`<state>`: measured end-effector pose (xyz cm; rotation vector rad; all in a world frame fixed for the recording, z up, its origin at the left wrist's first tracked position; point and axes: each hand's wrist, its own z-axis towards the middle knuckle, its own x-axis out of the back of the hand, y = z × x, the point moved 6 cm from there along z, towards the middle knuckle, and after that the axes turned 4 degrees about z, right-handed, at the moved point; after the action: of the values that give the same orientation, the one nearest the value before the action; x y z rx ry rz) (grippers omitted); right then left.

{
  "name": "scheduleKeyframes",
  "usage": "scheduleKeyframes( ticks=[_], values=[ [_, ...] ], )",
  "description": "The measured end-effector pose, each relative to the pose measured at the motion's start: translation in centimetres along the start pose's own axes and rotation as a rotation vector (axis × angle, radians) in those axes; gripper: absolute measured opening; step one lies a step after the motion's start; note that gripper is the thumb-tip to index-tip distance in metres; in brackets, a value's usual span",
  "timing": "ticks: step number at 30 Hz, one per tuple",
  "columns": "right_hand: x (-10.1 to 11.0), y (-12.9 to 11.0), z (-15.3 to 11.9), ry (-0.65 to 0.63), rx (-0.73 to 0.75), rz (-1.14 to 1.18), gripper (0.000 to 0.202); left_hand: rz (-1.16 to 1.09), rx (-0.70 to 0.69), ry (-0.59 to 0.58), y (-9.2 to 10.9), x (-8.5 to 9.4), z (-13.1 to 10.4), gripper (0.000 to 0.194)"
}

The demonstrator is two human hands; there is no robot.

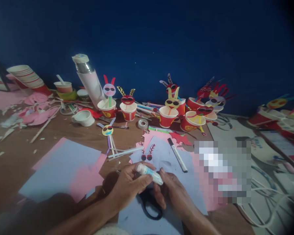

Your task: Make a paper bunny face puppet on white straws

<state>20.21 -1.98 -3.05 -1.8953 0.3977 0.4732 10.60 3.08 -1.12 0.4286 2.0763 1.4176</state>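
Between my hands is a white glue stick [150, 174] with a pale blue band, lying at a slant. My left hand [127, 184] wraps its fingers and thumb around the upper-left part of it. At the lower-right end, the thumb and fingers of my right hand [177, 194] pinch the tube. Black-handled scissors [155, 217] lie under my hands on lilac paper [186, 189], their blades hidden. Just beyond the glue stick sit two dark round eye shapes [147, 157] and a pair of leaf-patterned feelers [152, 149]. A white marker [177, 156] rests on the paper to the right.
Red paper cups [169, 117] holding paper bug faces on straws line the back. A white tumbler [90, 83] leans near stacked cups [26, 78]. Lilac and pink sheets [63, 166] lie left, a yellow-faced figure [107, 130] and tape roll [143, 124] ahead, cables [269, 195] right.
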Motion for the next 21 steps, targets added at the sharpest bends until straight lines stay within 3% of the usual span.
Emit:
scheduleKeyframes(
  ticks=[3, 7, 9, 12, 15, 17, 21],
  values=[
    [0.1, 0.2, -0.1, 0.012, -0.029, -0.038, 0.06, -0.02, 0.005, -0.003, -0.3, 0.2, -0.1, 0.033],
    [0.0, -2.4, -0.8, 0.071, 0.225, -0.285, 0.037, -0.034, 0.006, 0.053, -0.5, 0.7, 0.0, 0.034],
    [0.0, -3.0, -1.0, 0.089, 0.262, -0.341, 0.033, -0.054, 0.005, 0.054, -0.6, 0.8, 0.1, 0.034],
    [0.2, -2.2, -0.8, 0.058, 0.175, -0.306, 0.041, -0.085, -0.008, 0.008, -0.7, 0.4, 0.1, 0.034],
    [0.1, -0.2, -0.3, -0.032, -0.031, -0.079, 0.058, -0.118, -0.009, -0.028, -0.7, 0.0, 0.0, 0.034],
    [0.0, 0.1, -0.2, -0.031, -0.063, -0.03, 0.061, -0.137, -0.008, -0.034, -0.8, 0.0, 0.0, 0.034],
    [-0.1, -2.3, -0.6, 0.04, 0.166, -0.204, 0.042, -0.124, 0.009, 0.025, -0.9, 0.5, 0.1, 0.035]
  ],
)
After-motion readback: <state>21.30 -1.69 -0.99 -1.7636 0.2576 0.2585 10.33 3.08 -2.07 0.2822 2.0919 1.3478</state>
